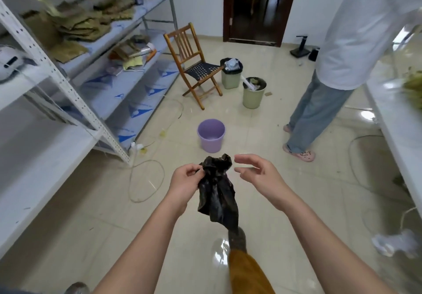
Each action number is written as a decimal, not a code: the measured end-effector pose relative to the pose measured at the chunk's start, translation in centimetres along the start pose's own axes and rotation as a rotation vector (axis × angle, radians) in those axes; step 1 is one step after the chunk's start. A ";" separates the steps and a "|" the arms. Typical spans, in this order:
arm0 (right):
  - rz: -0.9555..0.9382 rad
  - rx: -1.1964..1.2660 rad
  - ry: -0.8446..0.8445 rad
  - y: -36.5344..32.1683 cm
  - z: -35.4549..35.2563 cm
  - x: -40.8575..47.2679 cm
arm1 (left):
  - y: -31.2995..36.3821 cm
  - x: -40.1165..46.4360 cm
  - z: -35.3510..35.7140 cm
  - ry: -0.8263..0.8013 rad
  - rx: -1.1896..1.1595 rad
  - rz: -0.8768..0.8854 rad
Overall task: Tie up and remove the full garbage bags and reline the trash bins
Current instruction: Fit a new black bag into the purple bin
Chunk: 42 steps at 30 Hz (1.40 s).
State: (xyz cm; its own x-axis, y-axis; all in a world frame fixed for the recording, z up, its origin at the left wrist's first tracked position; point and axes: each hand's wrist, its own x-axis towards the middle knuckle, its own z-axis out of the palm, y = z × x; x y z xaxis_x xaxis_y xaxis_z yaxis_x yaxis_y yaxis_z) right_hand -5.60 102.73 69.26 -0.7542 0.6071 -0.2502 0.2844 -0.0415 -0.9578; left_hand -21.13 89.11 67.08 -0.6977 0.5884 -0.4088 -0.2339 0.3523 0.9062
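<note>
Tiled floor [285, 213], empty purple bin [211, 135] ahead: you were relining. Your left hand [186, 185] pinched the crumpled black bag [217, 193], right hand [258, 175] open beside it. Next you'd need both hands to spread its mouth.

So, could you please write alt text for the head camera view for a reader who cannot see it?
The left hand pinches a crumpled black plastic bag while the open right hand hovers beside it. Ahead on the tiled floor stand an unlined purple plastic bin and two full pale green bins near a wooden folding chair.
</note>
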 end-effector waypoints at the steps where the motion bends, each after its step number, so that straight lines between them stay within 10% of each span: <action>1: 0.018 -0.036 -0.004 0.2 -0.5 1.6 | 0.6 1.5 -0.1 0.010 -0.041 -0.018; 7: 0.103 -0.139 -0.183 -0.2 -1.7 12.8 | 5.4 11.7 0.8 0.043 -0.105 -0.040; 21: 0.031 -0.207 -0.020 -6.4 -8.0 35.8 | 15.5 31.5 -0.5 0.324 -0.144 -0.099; 29: 0.102 -0.126 0.054 -8.3 -8.7 47.0 | 19.2 44.3 -0.6 0.367 0.209 -0.002; 38: 0.112 0.116 0.053 -14.6 -7.7 57.3 | 26.2 54.4 3.5 -0.362 0.497 0.233; 42: 0.151 0.216 0.033 -16.3 -8.0 60.4 | 27.0 57.7 4.9 -0.127 0.453 0.221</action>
State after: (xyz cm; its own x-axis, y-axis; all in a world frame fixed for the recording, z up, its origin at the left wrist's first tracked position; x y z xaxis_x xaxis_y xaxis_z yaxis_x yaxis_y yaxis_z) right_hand -51.03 146.44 70.90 -0.6918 0.6067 -0.3916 0.2571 -0.2998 -0.9187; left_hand -64.39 136.09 67.42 -0.6033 0.7578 -0.2486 0.2459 0.4733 0.8459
